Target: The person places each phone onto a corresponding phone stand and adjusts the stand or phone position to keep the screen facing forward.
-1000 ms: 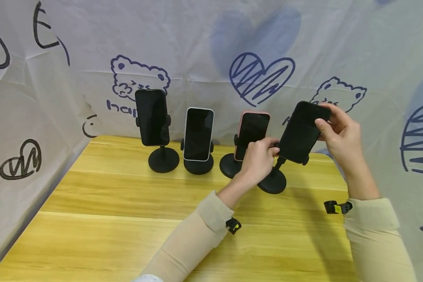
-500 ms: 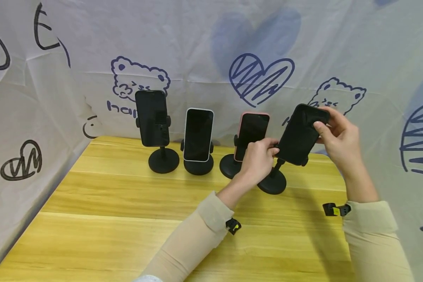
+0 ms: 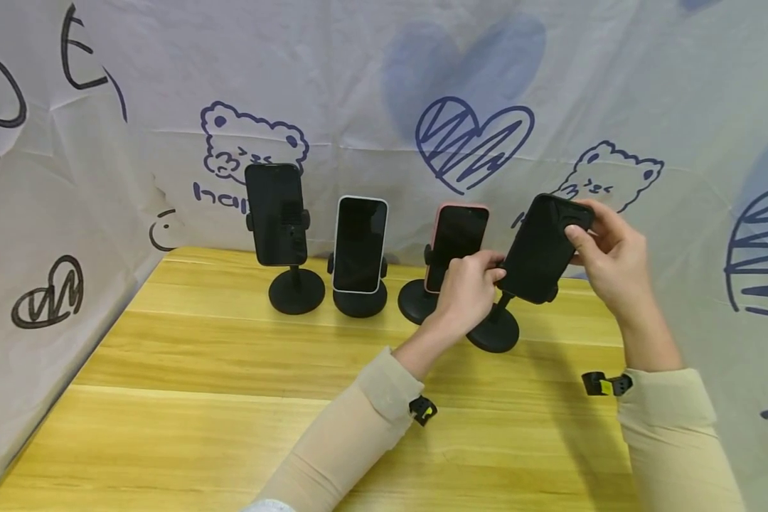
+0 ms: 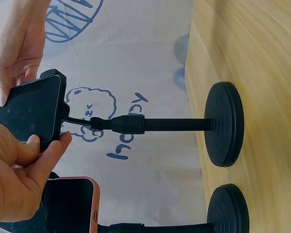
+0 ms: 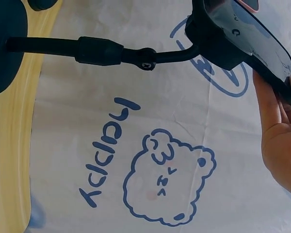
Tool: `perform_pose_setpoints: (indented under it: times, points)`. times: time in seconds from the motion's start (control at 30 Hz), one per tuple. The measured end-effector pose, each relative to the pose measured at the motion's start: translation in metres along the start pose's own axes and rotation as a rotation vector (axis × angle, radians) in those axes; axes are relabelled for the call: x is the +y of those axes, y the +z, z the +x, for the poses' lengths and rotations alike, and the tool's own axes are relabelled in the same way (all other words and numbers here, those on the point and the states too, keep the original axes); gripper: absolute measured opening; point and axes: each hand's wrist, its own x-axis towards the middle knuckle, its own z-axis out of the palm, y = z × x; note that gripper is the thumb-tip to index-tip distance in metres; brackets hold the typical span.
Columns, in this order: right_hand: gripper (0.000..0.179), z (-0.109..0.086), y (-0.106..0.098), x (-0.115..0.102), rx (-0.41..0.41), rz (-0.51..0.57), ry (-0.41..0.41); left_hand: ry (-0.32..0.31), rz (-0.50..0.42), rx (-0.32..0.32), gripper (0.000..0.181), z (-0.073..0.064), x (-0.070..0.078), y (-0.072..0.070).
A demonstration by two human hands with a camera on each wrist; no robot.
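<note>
A black smartphone (image 3: 545,245) sits tilted in the clamp of the rightmost black phone stand (image 3: 494,331). My right hand (image 3: 611,256) pinches the phone's upper right corner, thumb on the screen and fingers behind. At the lower left edge, my left hand (image 3: 468,290) pinches the clamp's side with thumb and fingers; the part between them is mostly hidden. In the left wrist view, the left hand (image 4: 24,170) lies along the phone's edge, opposite the clamp's other jaw. The right wrist view has the stand's jointed neck (image 5: 146,59) behind the phone.
Left of my hands, a pink-cased phone (image 3: 459,238), a white-edged phone (image 3: 360,245) and another black phone (image 3: 275,213) stand in their own black holders. All rest on a wooden table (image 3: 230,427). Behind hangs a white cloth (image 3: 358,85) with blue drawings.
The black phone's top has come slightly down and left, together with my right hand. My left hand has stayed almost in place.
</note>
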Motion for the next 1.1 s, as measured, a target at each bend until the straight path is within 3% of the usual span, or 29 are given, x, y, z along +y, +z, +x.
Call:
perform_pose_setpoints:
  times: [0.4,0.63,0.93,1.1]
  points:
    - [0.036,-0.011,0.005,0.008,-0.018,-0.093,0.003,0.007,0.012,-0.002,0.026,-0.001,-0.001,-0.001]
    - [0.034,-0.023,0.006,0.018,0.006,0.017,-0.017,0.026,0.022,-0.011,0.026,-0.003,0.000,0.001]
    - [0.034,-0.028,0.009,0.019,0.014,-0.175,-0.038,0.029,0.039,-0.005,0.026,-0.003,-0.002,0.002]
    - [0.035,-0.027,0.012,0.019,0.018,-0.225,-0.054,0.043,0.047,0.015,0.026,-0.001,-0.002,0.001]
